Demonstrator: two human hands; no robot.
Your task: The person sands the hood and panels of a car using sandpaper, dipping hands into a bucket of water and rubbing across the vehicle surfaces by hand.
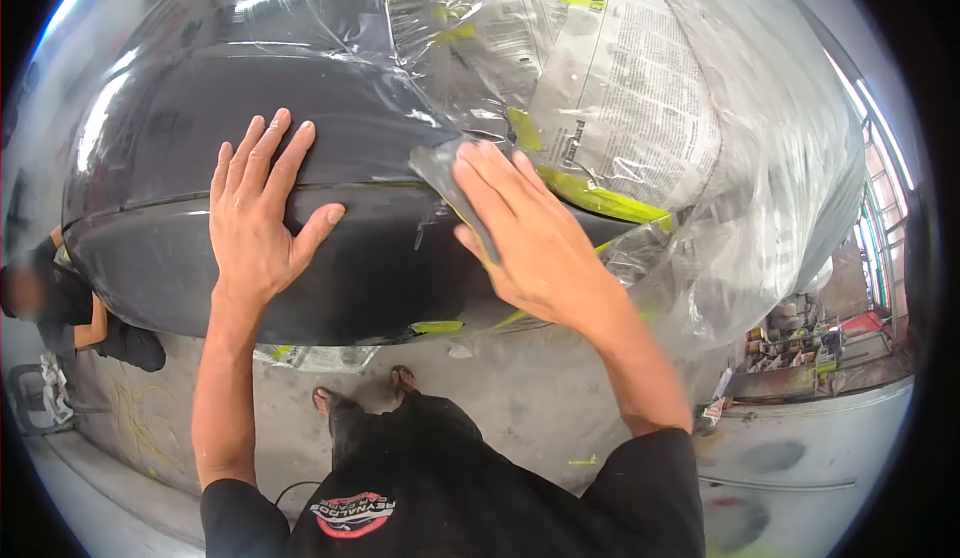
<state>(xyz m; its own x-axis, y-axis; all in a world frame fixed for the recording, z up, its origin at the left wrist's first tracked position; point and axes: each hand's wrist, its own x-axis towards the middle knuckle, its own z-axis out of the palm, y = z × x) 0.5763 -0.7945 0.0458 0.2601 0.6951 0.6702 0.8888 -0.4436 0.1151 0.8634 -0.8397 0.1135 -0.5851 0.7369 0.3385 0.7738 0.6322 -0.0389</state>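
Observation:
A dark grey car body panel with a wet-looking sheen curves across the view, a seam running along it. My left hand lies flat on the panel across that seam, its fingers spread and holding nothing. Under the fingers of my right hand is a grey piece of sandpaper, pressed against the panel by the seam. A thin yellowish edge shows along the sandpaper; its underside is hidden. Just beyond my right hand, yellow-green masking tape borders newspaper covering part of the car.
Clear plastic sheeting drapes the car's right side. Another person crouches at the far left with a hand at the panel's edge. A yellowish hose or cord lies on the floor. Cluttered items stand at the right.

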